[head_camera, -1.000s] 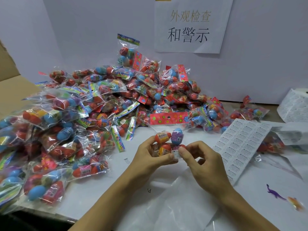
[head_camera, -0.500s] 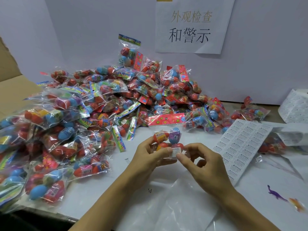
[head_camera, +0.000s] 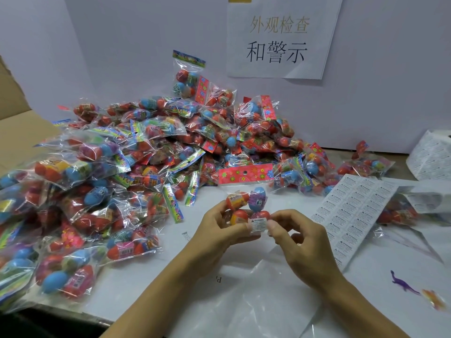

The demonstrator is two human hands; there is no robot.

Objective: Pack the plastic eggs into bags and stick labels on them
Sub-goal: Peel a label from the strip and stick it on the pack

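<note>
Bag in hand: a clear bag of plastic eggs (head_camera: 246, 206) with a red flowered header card was held up above the desk (head_camera: 151, 286), in front of the big pile.
Left hand: the left hand (head_camera: 219, 230) gripped the bag from the left, thumb and fingers curled round its lower eggs.
Right hand: the right hand (head_camera: 297, 242) had its fingers curled, fingertips (head_camera: 273, 224) pressed at the edge of the warning label (head_camera: 256, 224); whether they pinched it or only smoothed it down could not be told.
Label: the small white label sat on the lower front of the bag, apparently stuck or nearly so.
Done so far: the pile of filled bags (head_camera: 151, 167) covered the left and middle of the desk, so the packing looked largely finished; this bag looked close to labelled.
Left to do: the label sheet (head_camera: 351, 215), lying just right of the hands, kept many labels, which suggested many bags awaited theirs. How many in the pile already bore one was not readable.
Hidden or unclear: the pile ran off the left edge; a second label stack (head_camera: 432, 154) at far right was cut off; the label's fine print was too small to read. A purple toy dinosaur (head_camera: 402, 285) lay loose at lower right, beside a blurred orange one.
</note>
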